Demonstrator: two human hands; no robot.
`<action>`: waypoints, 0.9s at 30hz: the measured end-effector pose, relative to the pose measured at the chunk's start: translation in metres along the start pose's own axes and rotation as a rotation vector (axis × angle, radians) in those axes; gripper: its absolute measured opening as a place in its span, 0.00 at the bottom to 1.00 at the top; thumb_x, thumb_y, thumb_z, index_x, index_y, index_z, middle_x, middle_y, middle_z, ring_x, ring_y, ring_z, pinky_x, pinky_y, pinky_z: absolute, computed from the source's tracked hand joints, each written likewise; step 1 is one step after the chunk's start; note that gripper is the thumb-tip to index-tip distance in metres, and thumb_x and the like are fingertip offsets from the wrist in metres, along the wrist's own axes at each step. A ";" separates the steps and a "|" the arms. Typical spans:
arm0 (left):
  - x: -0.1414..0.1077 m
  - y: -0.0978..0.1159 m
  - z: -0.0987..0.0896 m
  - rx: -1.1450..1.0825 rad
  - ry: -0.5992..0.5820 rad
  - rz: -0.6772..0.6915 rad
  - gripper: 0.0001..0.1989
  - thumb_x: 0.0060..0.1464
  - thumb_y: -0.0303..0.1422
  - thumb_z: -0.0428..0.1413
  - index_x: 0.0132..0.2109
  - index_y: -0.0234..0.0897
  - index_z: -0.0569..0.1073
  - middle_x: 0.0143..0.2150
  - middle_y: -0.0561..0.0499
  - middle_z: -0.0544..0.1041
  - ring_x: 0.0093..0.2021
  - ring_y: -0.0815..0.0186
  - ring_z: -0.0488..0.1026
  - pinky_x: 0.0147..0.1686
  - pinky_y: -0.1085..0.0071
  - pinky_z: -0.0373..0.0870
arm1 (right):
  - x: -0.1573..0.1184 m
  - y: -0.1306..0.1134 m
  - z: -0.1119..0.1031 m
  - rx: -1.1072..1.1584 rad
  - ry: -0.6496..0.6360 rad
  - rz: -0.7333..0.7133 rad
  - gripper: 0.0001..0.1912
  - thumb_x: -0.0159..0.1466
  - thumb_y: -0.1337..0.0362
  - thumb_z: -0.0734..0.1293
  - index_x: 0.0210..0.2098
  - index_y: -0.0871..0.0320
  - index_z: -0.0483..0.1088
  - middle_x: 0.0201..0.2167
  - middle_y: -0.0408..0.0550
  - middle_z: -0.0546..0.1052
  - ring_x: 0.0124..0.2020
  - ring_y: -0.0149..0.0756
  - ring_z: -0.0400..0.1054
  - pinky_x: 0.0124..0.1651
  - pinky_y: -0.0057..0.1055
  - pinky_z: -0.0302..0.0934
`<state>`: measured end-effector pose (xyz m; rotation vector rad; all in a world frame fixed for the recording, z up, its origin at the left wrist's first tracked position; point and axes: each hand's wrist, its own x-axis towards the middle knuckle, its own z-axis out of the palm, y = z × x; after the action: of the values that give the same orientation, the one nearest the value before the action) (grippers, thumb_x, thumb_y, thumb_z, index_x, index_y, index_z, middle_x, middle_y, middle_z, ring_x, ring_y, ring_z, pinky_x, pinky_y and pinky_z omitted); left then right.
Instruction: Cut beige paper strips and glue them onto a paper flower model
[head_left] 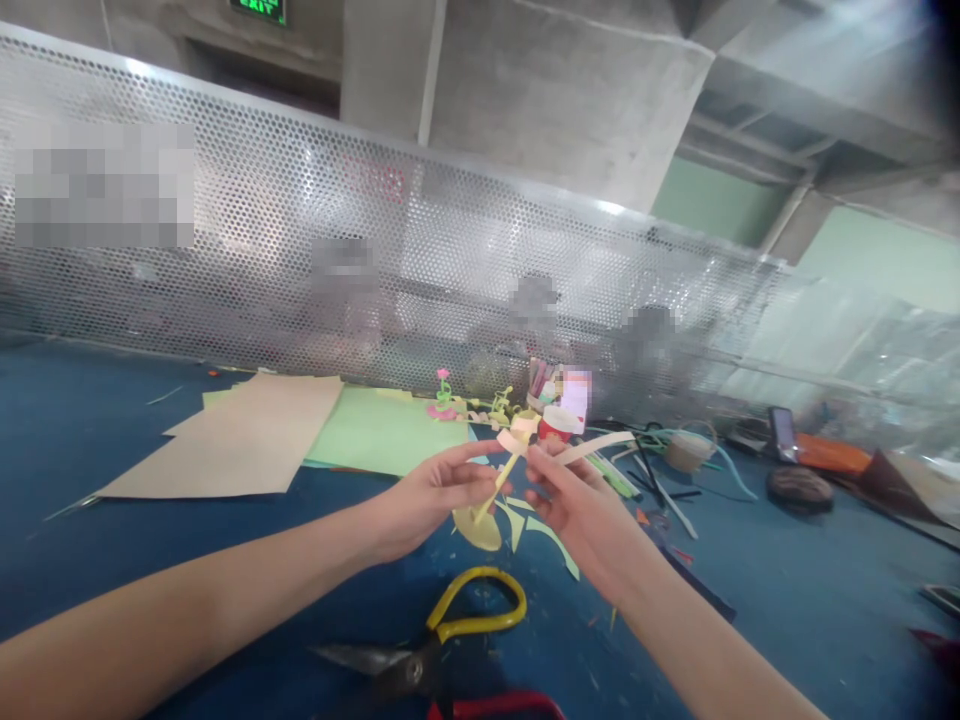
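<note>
Between thumb and fingers, my left hand (442, 497) grips a thin yellow paper stem (501, 484) that slants upward, with a round yellow paper base (478, 530) at its lower end. My right hand (574, 505) pinches a pale paper strip (600, 446) near the stem's top. Part of that strip curls around the stem, and its loose end sticks out to the right. Below the hands lie scissors (480, 628) with one yellow and one red handle. Yellow paper offcuts (551, 540) rest beside the base.
Beige sheets (232, 435) and green paper (390, 430) lie at the left. Behind the hands stand small paper flowers (442, 395), a red and white cup (556, 424) and a phone (576, 398). A tape roll (688, 450) and several strips lie right. A perforated metal screen (450, 260) borders the table.
</note>
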<state>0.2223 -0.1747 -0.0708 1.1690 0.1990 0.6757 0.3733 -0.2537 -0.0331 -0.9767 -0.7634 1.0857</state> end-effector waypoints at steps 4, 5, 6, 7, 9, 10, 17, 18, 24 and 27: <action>0.000 -0.001 0.001 -0.008 0.006 -0.012 0.22 0.46 0.29 0.62 0.50 0.44 0.71 0.38 0.51 0.76 0.34 0.70 0.72 0.36 0.73 0.64 | -0.002 0.004 0.001 0.046 -0.008 0.036 0.09 0.47 0.63 0.75 0.26 0.58 0.72 0.22 0.38 0.71 0.24 0.22 0.64 0.29 0.18 0.64; 0.000 -0.001 0.001 -0.001 0.002 -0.017 0.22 0.47 0.29 0.62 0.51 0.44 0.70 0.39 0.50 0.76 0.34 0.70 0.72 0.36 0.72 0.64 | -0.002 0.005 0.002 0.059 -0.017 0.040 0.09 0.47 0.64 0.75 0.26 0.58 0.73 0.22 0.38 0.72 0.24 0.22 0.65 0.29 0.18 0.64; 0.000 -0.002 0.001 0.008 -0.004 -0.019 0.23 0.47 0.29 0.61 0.52 0.44 0.70 0.40 0.50 0.76 0.34 0.70 0.72 0.36 0.72 0.64 | -0.002 0.006 0.002 0.071 -0.028 0.041 0.09 0.47 0.64 0.75 0.26 0.58 0.73 0.22 0.38 0.72 0.24 0.22 0.65 0.30 0.17 0.64; 0.000 -0.002 0.001 0.015 -0.006 -0.016 0.23 0.47 0.29 0.61 0.52 0.45 0.70 0.41 0.50 0.76 0.35 0.70 0.72 0.36 0.72 0.64 | -0.002 0.007 0.003 0.081 -0.035 0.042 0.08 0.47 0.64 0.75 0.26 0.57 0.73 0.22 0.38 0.73 0.24 0.22 0.66 0.30 0.17 0.64; -0.001 -0.002 0.002 0.025 -0.003 -0.007 0.23 0.48 0.29 0.60 0.53 0.45 0.69 0.41 0.50 0.76 0.35 0.70 0.72 0.37 0.72 0.63 | -0.003 0.009 0.003 0.086 -0.040 0.036 0.08 0.48 0.65 0.75 0.26 0.57 0.73 0.22 0.38 0.73 0.23 0.22 0.66 0.30 0.17 0.65; -0.001 -0.002 0.003 0.033 -0.002 0.000 0.22 0.48 0.28 0.60 0.52 0.45 0.70 0.40 0.50 0.76 0.35 0.70 0.72 0.38 0.72 0.63 | -0.003 0.010 0.003 0.083 -0.039 0.032 0.07 0.48 0.65 0.75 0.26 0.57 0.73 0.22 0.38 0.73 0.24 0.22 0.66 0.31 0.18 0.65; -0.002 -0.003 0.004 0.077 -0.025 0.046 0.14 0.49 0.29 0.59 0.46 0.40 0.74 0.36 0.51 0.75 0.33 0.71 0.70 0.38 0.73 0.63 | -0.003 0.017 0.001 0.076 -0.050 0.026 0.08 0.49 0.63 0.74 0.27 0.58 0.74 0.20 0.38 0.72 0.24 0.24 0.67 0.32 0.22 0.65; -0.002 -0.003 0.003 0.075 -0.025 0.039 0.15 0.50 0.30 0.59 0.46 0.40 0.74 0.37 0.51 0.76 0.33 0.71 0.70 0.38 0.73 0.63 | -0.003 0.017 0.001 0.073 -0.049 0.034 0.08 0.49 0.63 0.74 0.28 0.57 0.74 0.20 0.38 0.73 0.24 0.24 0.67 0.31 0.22 0.64; -0.001 -0.003 0.002 0.069 -0.013 -0.003 0.17 0.50 0.30 0.59 0.49 0.41 0.73 0.41 0.49 0.76 0.37 0.69 0.71 0.39 0.72 0.64 | -0.006 0.013 0.000 0.048 -0.064 0.066 0.09 0.49 0.63 0.74 0.30 0.56 0.75 0.24 0.40 0.75 0.26 0.26 0.68 0.30 0.22 0.63; -0.002 -0.002 0.002 0.046 -0.005 -0.007 0.17 0.50 0.30 0.59 0.49 0.41 0.73 0.41 0.49 0.76 0.36 0.69 0.71 0.38 0.73 0.64 | -0.006 0.014 -0.001 0.035 -0.080 0.032 0.09 0.50 0.63 0.74 0.30 0.57 0.75 0.28 0.42 0.76 0.30 0.28 0.69 0.34 0.25 0.64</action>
<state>0.2227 -0.1782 -0.0719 1.2135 0.2156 0.6651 0.3673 -0.2570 -0.0466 -0.9233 -0.7936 1.1675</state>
